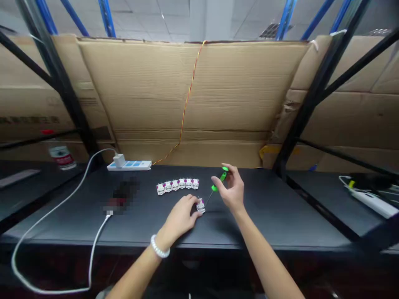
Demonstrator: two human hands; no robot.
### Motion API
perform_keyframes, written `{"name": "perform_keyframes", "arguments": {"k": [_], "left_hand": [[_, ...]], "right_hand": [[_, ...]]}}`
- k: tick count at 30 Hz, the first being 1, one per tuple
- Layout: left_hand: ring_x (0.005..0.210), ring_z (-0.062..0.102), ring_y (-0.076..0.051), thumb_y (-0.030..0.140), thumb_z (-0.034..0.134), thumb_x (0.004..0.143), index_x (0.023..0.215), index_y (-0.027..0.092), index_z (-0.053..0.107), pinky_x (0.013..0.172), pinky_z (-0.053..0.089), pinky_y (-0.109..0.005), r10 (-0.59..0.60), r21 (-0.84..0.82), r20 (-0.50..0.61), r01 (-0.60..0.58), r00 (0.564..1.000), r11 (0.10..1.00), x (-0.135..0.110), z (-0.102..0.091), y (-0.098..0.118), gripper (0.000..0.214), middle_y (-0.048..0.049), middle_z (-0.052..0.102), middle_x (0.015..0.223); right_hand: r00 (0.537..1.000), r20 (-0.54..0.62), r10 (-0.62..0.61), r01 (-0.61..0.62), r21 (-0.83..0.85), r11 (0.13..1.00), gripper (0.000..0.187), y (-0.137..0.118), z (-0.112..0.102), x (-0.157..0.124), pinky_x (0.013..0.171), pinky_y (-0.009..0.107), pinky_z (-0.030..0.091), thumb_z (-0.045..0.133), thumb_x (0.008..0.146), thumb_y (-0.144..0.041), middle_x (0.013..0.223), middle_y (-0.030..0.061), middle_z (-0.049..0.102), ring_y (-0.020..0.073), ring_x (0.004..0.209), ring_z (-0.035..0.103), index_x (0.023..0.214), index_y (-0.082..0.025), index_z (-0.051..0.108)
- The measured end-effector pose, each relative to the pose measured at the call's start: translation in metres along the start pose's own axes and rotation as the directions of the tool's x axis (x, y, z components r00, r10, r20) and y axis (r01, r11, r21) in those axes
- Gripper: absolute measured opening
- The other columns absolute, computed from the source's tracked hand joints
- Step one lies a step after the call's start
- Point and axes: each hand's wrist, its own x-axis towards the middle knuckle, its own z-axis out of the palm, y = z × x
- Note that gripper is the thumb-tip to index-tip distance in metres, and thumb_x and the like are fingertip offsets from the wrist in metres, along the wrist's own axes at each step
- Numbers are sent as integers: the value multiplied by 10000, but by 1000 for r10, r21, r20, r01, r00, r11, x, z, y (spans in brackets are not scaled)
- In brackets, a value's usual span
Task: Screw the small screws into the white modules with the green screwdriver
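My left hand [181, 215], with a white beaded bracelet [160, 248] on its wrist, pinches a small white and purple block [201, 206] against the dark tabletop. Between thumb and fingers, my right hand [232, 189] grips a screwdriver with a bright green handle [222, 177]. Its thin shaft [210, 198] slants down and left, the tip at or very near the block; whether it touches I cannot tell. Behind my left hand, several similar white and purple blocks [178, 185] stand in a slightly curved row.
A white power strip [134, 165] lies at the back left, with a white cable running from its plug to a blurred dark device [123, 194]. Cardboard [193, 95] walls the back, black shelf posts [307, 99] flank the sides. A water bottle [63, 155] stands far left.
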Motion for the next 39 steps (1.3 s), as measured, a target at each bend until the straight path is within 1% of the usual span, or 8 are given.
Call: {"name": "perform_keyframes", "arguments": {"k": [7, 10, 14, 19, 25, 28, 36, 39], "left_hand": [[1097, 664, -281, 185, 755, 920, 1097, 207, 672, 1016, 521, -423, -2, 10, 0, 2, 1000, 1000, 0, 0, 1, 197, -75, 709, 1142], [1101, 661, -279, 184, 751, 918, 1100, 210, 669, 1017, 523, -421, -3, 0, 1, 3, 1000, 1000, 0, 0, 0, 201, -76, 707, 1152], [1094, 663, -281, 190, 738, 921, 1101, 217, 671, 1008, 530, -426, 4, -3, -3, -4, 1000, 1000, 0, 0, 0, 194, -77, 707, 1142], [1095, 665, -284, 187, 732, 926, 1104, 215, 667, 1012, 530, -439, -4, 7, 4, 4, 1000, 1000, 0, -1, 1, 191, -79, 706, 1145], [1106, 663, -284, 194, 741, 928, 1107, 210, 672, 1024, 521, -428, -7, 13, 1, 7, 1000, 1000, 0, 0, 0, 192, -76, 709, 1150], [1102, 665, -282, 188, 742, 928, 1114, 208, 674, 1011, 527, -420, -9, 11, 3, 9, 1000, 1000, 0, 1, 0, 199, -77, 709, 1152], [1072, 669, -278, 186, 731, 931, 1106, 210, 675, 990, 528, -416, 12, -4, 8, -12, 1000, 1000, 0, -1, -2, 186, -76, 708, 1130], [1092, 669, -280, 185, 725, 935, 1116, 209, 677, 1005, 526, -423, 19, -16, 4, -19, 1000, 1000, 1, -1, -3, 189, -80, 712, 1143]], "right_hand": [[992, 111, 65, -90, 238, 967, 616, -1, 0, -3, 898, 434, 632, 653, 996, -412, 1250, 119, 727, 259, 1039, 747, 1556, -277, 434], [993, 119, 19, -57, 321, 945, 517, -3, 0, -4, 858, 439, 646, 620, 1015, -418, 1276, 139, 731, 272, 1062, 753, 1481, -275, 447], [995, 88, -42, 22, 219, 976, 436, -2, 1, -4, 940, 456, 611, 721, 955, -385, 1242, 123, 716, 256, 1049, 735, 1336, -262, 546], [998, -3, -62, 62, 1, 998, 471, 2, 0, -1, 773, 368, 590, 819, 863, -372, 1122, 69, 643, 218, 936, 654, 1289, -265, 650], [993, 117, -4, -16, 171, 985, 532, 0, -2, -4, 939, 464, 603, 614, 1012, -419, 1250, 130, 706, 261, 1037, 717, 1507, -252, 515], [992, 121, -25, -3, 227, 974, 495, -1, -2, -5, 975, 489, 599, 624, 1011, -414, 1243, 129, 723, 265, 1050, 730, 1466, -255, 513], [997, -3, -75, 75, -22, 997, 482, -1, 0, 0, 803, 364, 583, 832, 851, -407, 1103, 68, 634, 208, 901, 635, 1274, -242, 670], [999, 8, -51, 51, -34, 998, 469, -2, 0, 0, 753, 355, 572, 780, 895, -411, 1055, 54, 625, 183, 810, 601, 1322, -254, 665]]}}
